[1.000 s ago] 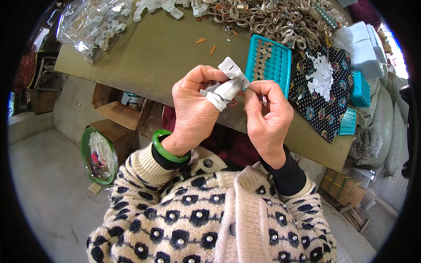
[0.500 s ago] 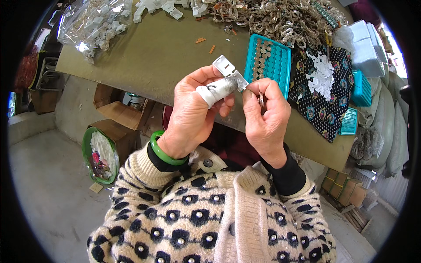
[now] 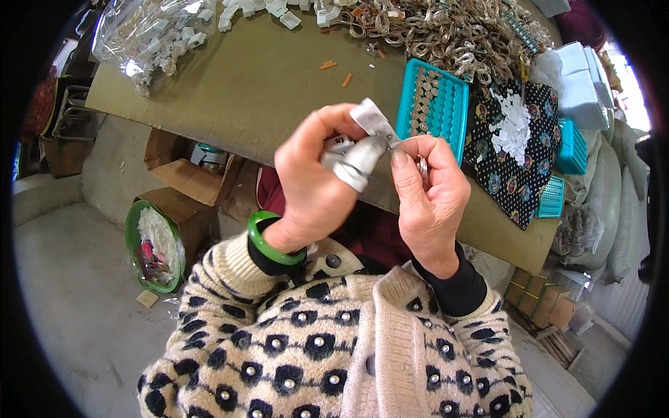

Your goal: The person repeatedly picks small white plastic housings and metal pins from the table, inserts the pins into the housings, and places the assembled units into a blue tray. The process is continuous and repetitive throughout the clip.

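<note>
My left hand (image 3: 306, 167) is closed around a small white plastic case (image 3: 369, 117) with a hinged flap, blurred by motion. Its thumb wears a white wrapping (image 3: 355, 167) with a dark band and a grey-smudged tip, pressed against the case. My right hand (image 3: 433, 191) meets the case's near right corner with thumb and forefinger pinched. Shiny round metal discs (image 3: 422, 167) show inside its curled fingers; what the fingertips pinch is too small to make out. Just beyond the right hand, a teal tray (image 3: 454, 115) with round hollows holds several coin-like discs (image 3: 421, 101) on its left side.
Bundles of clear coiled cable (image 3: 453, 42) cover the table's far right. White plastic pieces (image 3: 279, 8) and a clear bag (image 3: 160, 42) lie at the far left. White scraps (image 3: 511, 129) rest on a patterned cloth (image 3: 488, 167). A green basin (image 3: 132, 240) stands on the floor.
The left hand has turned, swinging the case and wrapped thumb, so the flap now shows edge-on. The right hand has shifted slightly right and down, still against the case.
</note>
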The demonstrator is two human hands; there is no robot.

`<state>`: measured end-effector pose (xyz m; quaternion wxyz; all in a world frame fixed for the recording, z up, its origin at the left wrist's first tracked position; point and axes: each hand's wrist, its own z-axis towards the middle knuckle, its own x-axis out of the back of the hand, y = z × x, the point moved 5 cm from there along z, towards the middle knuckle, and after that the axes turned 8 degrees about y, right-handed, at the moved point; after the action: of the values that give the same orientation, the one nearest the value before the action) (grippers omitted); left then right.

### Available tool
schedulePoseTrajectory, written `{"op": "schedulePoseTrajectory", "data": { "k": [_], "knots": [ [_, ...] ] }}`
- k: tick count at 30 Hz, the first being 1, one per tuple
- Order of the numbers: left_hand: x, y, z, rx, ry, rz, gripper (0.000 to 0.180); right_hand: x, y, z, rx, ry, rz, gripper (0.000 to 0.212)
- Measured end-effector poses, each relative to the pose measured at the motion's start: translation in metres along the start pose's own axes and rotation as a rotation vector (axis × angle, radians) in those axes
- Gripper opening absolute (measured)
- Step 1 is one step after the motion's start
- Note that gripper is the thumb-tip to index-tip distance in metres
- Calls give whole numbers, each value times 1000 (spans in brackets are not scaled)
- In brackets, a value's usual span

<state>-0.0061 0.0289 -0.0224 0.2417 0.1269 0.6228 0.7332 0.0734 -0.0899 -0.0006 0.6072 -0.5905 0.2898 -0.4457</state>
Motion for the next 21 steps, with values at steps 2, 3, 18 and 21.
{"op": "schedulePoseTrajectory", "data": {
  "k": [2,3,18,21],
  "knots": [
    [-2,15,1,-411,-1,97,25,-4,1,-2,28,18,-1,8],
    [-2,14,1,-409,-12,150,24,-5,1,-3,43,28,-4,8],
    [8,-5,1,22,33,-101,26,-13,-12,1,446,46,-215,12],
    [7,14,1,-421,12,135,25,-16,-11,1,545,88,-284,12]
  ]
}}
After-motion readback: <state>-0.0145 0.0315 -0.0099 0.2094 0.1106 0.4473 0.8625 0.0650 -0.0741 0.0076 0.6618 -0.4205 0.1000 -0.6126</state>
